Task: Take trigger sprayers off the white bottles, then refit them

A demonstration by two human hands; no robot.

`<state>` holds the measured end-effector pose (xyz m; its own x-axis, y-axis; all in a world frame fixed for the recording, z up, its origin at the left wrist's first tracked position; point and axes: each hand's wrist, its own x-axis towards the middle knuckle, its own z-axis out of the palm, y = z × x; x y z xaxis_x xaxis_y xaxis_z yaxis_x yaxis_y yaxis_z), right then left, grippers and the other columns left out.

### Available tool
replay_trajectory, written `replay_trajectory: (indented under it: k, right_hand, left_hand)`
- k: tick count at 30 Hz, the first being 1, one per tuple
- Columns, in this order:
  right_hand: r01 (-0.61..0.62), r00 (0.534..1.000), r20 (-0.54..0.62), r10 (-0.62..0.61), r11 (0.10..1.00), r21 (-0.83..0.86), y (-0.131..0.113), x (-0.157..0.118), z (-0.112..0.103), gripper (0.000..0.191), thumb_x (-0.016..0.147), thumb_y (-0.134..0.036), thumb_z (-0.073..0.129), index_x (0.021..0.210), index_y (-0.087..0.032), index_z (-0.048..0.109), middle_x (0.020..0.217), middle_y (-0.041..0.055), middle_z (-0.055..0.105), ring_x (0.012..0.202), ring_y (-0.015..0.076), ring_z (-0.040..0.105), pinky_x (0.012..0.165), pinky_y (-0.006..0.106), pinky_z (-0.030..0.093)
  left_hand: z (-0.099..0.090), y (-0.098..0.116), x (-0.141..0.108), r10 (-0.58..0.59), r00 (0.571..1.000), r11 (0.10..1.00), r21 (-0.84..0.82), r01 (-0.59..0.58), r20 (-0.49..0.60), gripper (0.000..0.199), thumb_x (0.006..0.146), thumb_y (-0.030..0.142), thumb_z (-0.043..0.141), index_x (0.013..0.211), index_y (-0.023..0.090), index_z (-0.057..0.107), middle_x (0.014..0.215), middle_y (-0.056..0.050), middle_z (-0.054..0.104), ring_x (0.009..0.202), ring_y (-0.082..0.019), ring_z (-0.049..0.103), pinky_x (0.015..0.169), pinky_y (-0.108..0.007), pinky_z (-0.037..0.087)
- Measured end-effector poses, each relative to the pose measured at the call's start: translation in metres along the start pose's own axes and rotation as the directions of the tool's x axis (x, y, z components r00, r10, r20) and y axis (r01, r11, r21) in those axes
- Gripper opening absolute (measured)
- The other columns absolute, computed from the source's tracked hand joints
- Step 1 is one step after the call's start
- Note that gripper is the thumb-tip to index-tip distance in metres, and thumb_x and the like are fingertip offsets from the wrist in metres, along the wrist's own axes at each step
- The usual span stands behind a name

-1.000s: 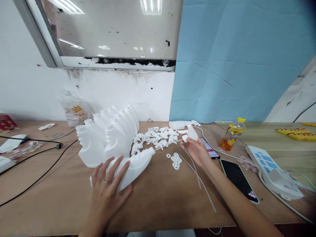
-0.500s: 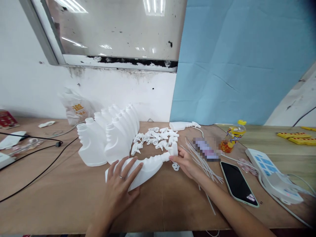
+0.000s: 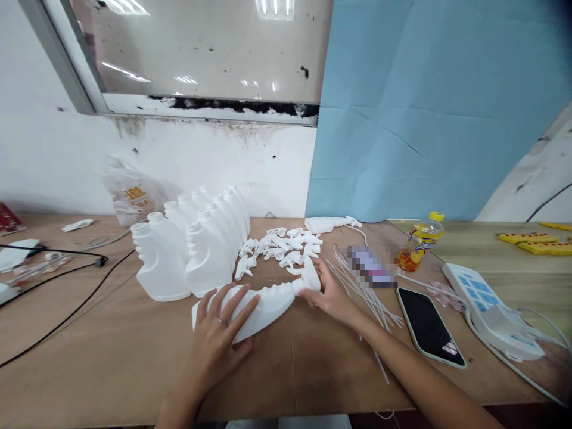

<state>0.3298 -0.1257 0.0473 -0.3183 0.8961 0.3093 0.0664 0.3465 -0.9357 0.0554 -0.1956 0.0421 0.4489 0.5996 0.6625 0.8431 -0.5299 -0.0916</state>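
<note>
A white spray bottle (image 3: 263, 310) lies on its side on the brown table, its neck pointing right. Across its body my left hand (image 3: 226, 325) is wrapped, a ring on one finger. My right hand (image 3: 328, 292) grips a white trigger sprayer head (image 3: 310, 275) at the bottle's neck; the head sits on the neck, but I cannot tell how tightly. Just behind lies a pile of loose white trigger heads (image 3: 279, 244). Rows of upright white bottles without heads (image 3: 208, 262) stand to the left of the pile.
Thin white tubes (image 3: 366, 292) lie right of my right hand, near a phone (image 3: 429, 328) and a power strip (image 3: 491, 316). A drink bottle (image 3: 420, 241) stands behind. One bottle with a head (image 3: 324, 224) lies by the wall. Black cables (image 3: 84, 307) cross the left side.
My right hand has turned the trigger head about the bottle's neck, and its fingers have shifted around it. My left hand stays on the bottle. The view has shifted slightly.
</note>
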Motion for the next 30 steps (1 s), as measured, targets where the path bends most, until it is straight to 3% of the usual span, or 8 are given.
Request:
replay_trajectory:
  k: [2, 4, 7, 11, 15, 24, 27, 30]
  right_hand:
    - [-0.018, 0.996, -0.085, 0.015, 0.999, -0.034, 0.0004, 0.0, 0.0019, 0.043, 0.087, -0.053, 0.062, 0.114, -0.022, 0.049, 0.088, 0.003, 0.063, 0.068, 0.0164, 0.06, 0.058, 0.026, 0.049]
    - [-0.025, 0.999, -0.042, 0.024, 1.0, -0.009, -0.0002, -0.0003, 0.0022, 0.039, 0.092, -0.056, 0.053, 0.11, -0.022, 0.051, 0.08, 0.0012, 0.06, 0.063, 0.0153, 0.057, 0.055, 0.026, 0.046]
    - [-0.011, 0.997, 0.072, 0.005, 0.996, 0.083, -0.0002, -0.0004, 0.0008, 0.051, 0.085, -0.051, 0.067, 0.121, -0.025, 0.042, 0.084, -0.0004, 0.06, 0.067, 0.016, 0.059, 0.06, 0.027, 0.048]
    - [0.004, 1.0, 0.028, -0.006, 0.997, 0.079, 0.0013, 0.0006, 0.0014, 0.056, 0.084, -0.046, 0.069, 0.125, -0.025, 0.036, 0.087, 0.0004, 0.061, 0.07, 0.0164, 0.06, 0.066, 0.029, 0.05]
    - [0.047, 0.999, 0.005, -0.048, 0.996, 0.077, -0.0003, 0.0015, 0.0031, 0.057, 0.08, -0.041, 0.074, 0.121, -0.025, 0.038, 0.103, 0.0045, 0.061, 0.086, 0.0182, 0.061, 0.076, 0.03, 0.05]
    - [-0.013, 0.999, 0.053, 0.004, 0.987, 0.159, -0.0064, 0.0025, 0.0034, 0.061, 0.072, -0.037, 0.081, 0.121, -0.024, 0.047, 0.101, 0.0029, 0.062, 0.082, 0.0168, 0.059, 0.073, 0.028, 0.049]
    - [-0.101, 0.995, -0.009, 0.103, 0.987, 0.121, -0.0074, 0.0037, 0.0054, 0.05, 0.064, -0.04, 0.086, 0.103, -0.019, 0.061, 0.088, 0.0021, 0.065, 0.073, 0.0163, 0.058, 0.065, 0.026, 0.046]
    - [-0.229, 0.966, -0.091, 0.242, 0.965, 0.13, -0.0058, 0.0048, 0.0056, 0.042, 0.067, -0.052, 0.08, 0.081, -0.015, 0.064, 0.067, 0.0012, 0.062, 0.054, 0.0133, 0.052, 0.052, 0.026, 0.04]
  left_hand:
    - [0.0008, 0.0001, 0.0004, 0.004, 1.0, 1.0, -0.008, -0.004, 0.004, 0.063, 0.076, 0.019, 0.062, 0.138, 0.029, 0.053, 0.142, -0.007, 0.054, 0.132, -0.035, 0.043, 0.108, -0.057, 0.029]
    - [0.0019, -0.0004, 0.0005, 0.005, 1.0, 1.0, -0.005, -0.005, 0.015, 0.063, 0.077, 0.019, 0.062, 0.138, 0.028, 0.052, 0.143, -0.007, 0.054, 0.132, -0.036, 0.043, 0.108, -0.057, 0.029]
    - [0.003, -0.0017, 0.0003, 0.011, 1.0, 1.0, 0.012, -0.011, 0.019, 0.066, 0.076, 0.017, 0.062, 0.14, 0.028, 0.05, 0.144, -0.007, 0.053, 0.132, -0.036, 0.043, 0.107, -0.057, 0.031]
    - [0.0027, -0.0018, 0.0005, 0.006, 1.0, 1.0, -0.004, -0.006, -0.001, 0.067, 0.075, 0.015, 0.062, 0.14, 0.028, 0.05, 0.143, -0.007, 0.053, 0.131, -0.035, 0.044, 0.107, -0.057, 0.032]
    - [0.0021, -0.0007, 0.0007, 0.003, 1.0, 1.0, -0.017, -0.004, -0.016, 0.068, 0.074, 0.015, 0.063, 0.139, 0.028, 0.05, 0.143, -0.008, 0.054, 0.131, -0.036, 0.044, 0.107, -0.057, 0.032]
    - [0.0009, -0.0003, -0.002, -0.001, 1.0, 0.999, -0.037, 0.0, -0.007, 0.067, 0.074, 0.016, 0.063, 0.139, 0.028, 0.05, 0.143, -0.007, 0.053, 0.132, -0.035, 0.043, 0.107, -0.057, 0.031]
    - [0.0002, 0.0013, -0.0016, -0.007, 1.0, 0.998, -0.058, 0.006, -0.016, 0.066, 0.074, 0.018, 0.064, 0.138, 0.028, 0.051, 0.142, -0.007, 0.055, 0.131, -0.035, 0.044, 0.107, -0.057, 0.031]
    - [0.0003, 0.0021, -0.0006, 0.005, 1.0, 0.997, -0.072, -0.006, -0.004, 0.065, 0.075, 0.02, 0.064, 0.138, 0.029, 0.051, 0.141, -0.006, 0.056, 0.13, -0.036, 0.044, 0.106, -0.058, 0.031]
